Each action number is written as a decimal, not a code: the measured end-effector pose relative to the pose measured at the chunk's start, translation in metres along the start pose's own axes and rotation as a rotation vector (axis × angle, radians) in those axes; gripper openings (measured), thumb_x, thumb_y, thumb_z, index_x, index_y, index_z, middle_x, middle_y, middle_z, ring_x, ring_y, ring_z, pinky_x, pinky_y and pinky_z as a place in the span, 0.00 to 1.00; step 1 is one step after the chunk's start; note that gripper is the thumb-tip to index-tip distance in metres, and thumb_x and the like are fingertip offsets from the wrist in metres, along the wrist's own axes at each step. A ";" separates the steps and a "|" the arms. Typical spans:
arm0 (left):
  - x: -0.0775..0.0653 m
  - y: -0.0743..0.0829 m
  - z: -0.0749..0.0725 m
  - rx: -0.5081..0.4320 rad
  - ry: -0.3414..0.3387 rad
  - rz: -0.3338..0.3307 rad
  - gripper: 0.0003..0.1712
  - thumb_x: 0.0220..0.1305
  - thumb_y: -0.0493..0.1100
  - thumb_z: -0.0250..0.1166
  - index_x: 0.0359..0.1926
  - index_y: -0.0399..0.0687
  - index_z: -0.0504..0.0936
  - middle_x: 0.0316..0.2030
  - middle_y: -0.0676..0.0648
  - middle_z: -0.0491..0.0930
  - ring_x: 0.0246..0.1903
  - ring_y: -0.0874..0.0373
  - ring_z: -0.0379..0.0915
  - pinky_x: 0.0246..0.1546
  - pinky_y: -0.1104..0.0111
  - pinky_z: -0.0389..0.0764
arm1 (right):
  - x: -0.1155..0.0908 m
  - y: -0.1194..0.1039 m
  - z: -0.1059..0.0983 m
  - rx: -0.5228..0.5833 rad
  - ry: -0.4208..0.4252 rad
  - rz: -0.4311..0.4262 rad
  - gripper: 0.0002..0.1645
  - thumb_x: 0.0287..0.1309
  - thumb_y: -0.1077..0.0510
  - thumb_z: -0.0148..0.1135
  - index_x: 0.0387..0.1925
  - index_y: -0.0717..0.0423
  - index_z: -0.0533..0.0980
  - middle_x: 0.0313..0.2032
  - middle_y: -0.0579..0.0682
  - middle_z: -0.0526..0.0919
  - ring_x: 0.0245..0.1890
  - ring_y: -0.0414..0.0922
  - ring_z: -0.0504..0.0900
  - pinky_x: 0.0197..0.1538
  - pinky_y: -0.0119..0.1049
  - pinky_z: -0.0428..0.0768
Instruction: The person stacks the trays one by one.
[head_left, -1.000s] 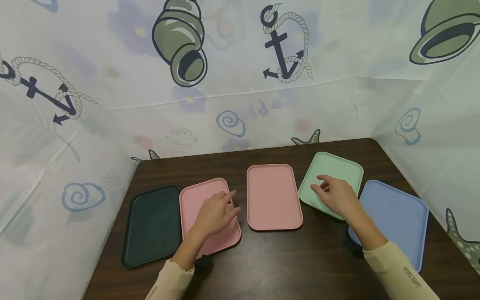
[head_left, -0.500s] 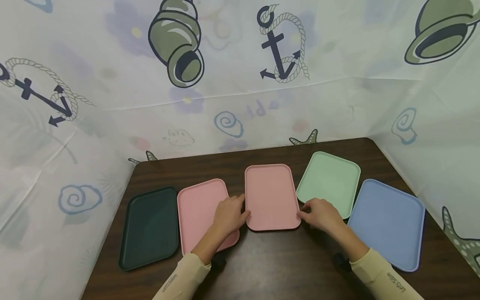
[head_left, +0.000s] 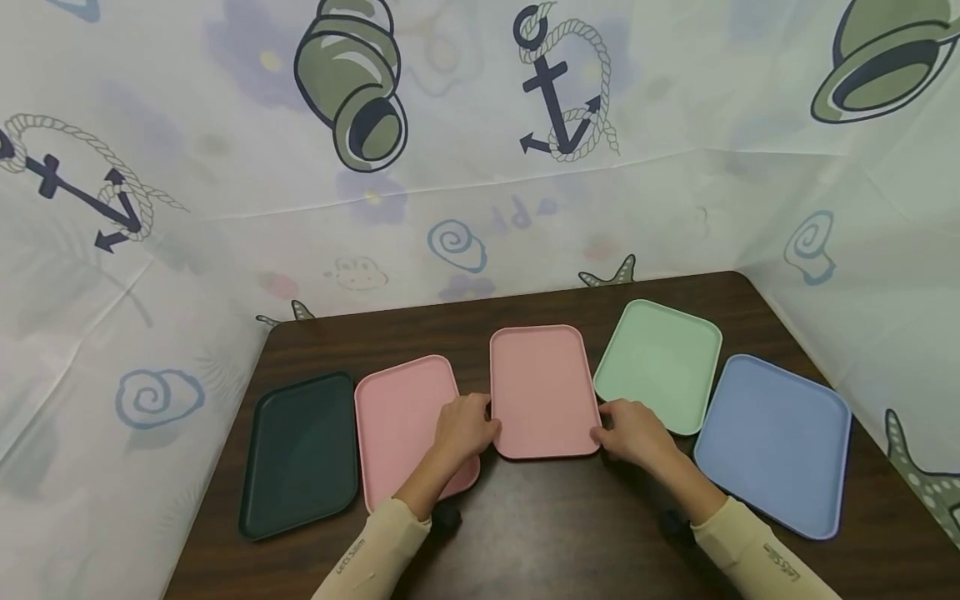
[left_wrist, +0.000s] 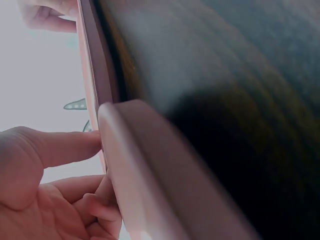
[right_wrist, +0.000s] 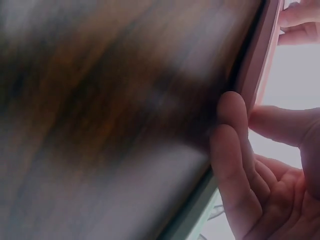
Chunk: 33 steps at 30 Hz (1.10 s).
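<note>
In the head view, a pink tray (head_left: 544,392) lies in the middle of the row on the dark wood table (head_left: 517,533). My left hand (head_left: 463,427) grips its left edge near the front corner, thumb at the rim. Opposite, my right hand (head_left: 636,430) pinches the right edge with the thumb (right_wrist: 280,124) on the rim and curled fingers (right_wrist: 232,150) against the outer side. A second pink tray (head_left: 401,408) lies partly under my left hand and forearm. The left wrist view shows the left thumb (left_wrist: 70,146) against a pink rim.
A dark green tray (head_left: 300,454) lies at the far left. Right of the middle stand a light green tray (head_left: 663,362) and a blue tray (head_left: 776,442). A printed white cloth (head_left: 465,192) surrounds the table's back and sides.
My left hand has moved right from over the left pink tray, and my right hand has moved left and nearer from over the light green tray. Both now grip the middle pink tray.
</note>
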<state>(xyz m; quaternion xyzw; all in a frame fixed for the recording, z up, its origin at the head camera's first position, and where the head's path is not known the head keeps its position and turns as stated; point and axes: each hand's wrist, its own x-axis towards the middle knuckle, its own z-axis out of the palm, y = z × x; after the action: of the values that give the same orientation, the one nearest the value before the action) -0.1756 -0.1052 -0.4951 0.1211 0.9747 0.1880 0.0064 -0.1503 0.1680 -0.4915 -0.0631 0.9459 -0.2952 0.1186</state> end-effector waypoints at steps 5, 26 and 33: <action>-0.002 -0.001 0.000 -0.009 0.005 -0.002 0.07 0.54 0.40 0.67 0.35 0.44 0.84 0.15 0.55 0.70 0.17 0.57 0.66 0.20 0.62 0.67 | 0.003 0.002 0.003 0.016 0.013 -0.031 0.15 0.56 0.61 0.63 0.46 0.62 0.82 0.11 0.42 0.75 0.12 0.40 0.75 0.21 0.37 0.71; 0.002 -0.017 -0.009 0.008 0.091 -0.006 0.07 0.49 0.37 0.67 0.21 0.47 0.76 0.15 0.54 0.70 0.20 0.54 0.70 0.23 0.59 0.69 | 0.031 -0.007 0.001 0.006 0.022 -0.141 0.15 0.54 0.64 0.62 0.44 0.62 0.82 0.09 0.39 0.74 0.12 0.39 0.73 0.22 0.35 0.69; 0.004 -0.018 -0.005 0.007 0.121 0.001 0.10 0.46 0.37 0.67 0.17 0.50 0.73 0.14 0.54 0.70 0.20 0.53 0.72 0.23 0.58 0.69 | 0.033 -0.006 0.002 0.004 0.018 -0.133 0.20 0.54 0.63 0.62 0.50 0.64 0.81 0.08 0.39 0.74 0.12 0.39 0.73 0.22 0.35 0.70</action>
<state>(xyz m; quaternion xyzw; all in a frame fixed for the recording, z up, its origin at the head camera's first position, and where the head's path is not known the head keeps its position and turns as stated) -0.1841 -0.1226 -0.4970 0.1102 0.9738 0.1917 -0.0531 -0.1815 0.1556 -0.4963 -0.1230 0.9401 -0.3048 0.0905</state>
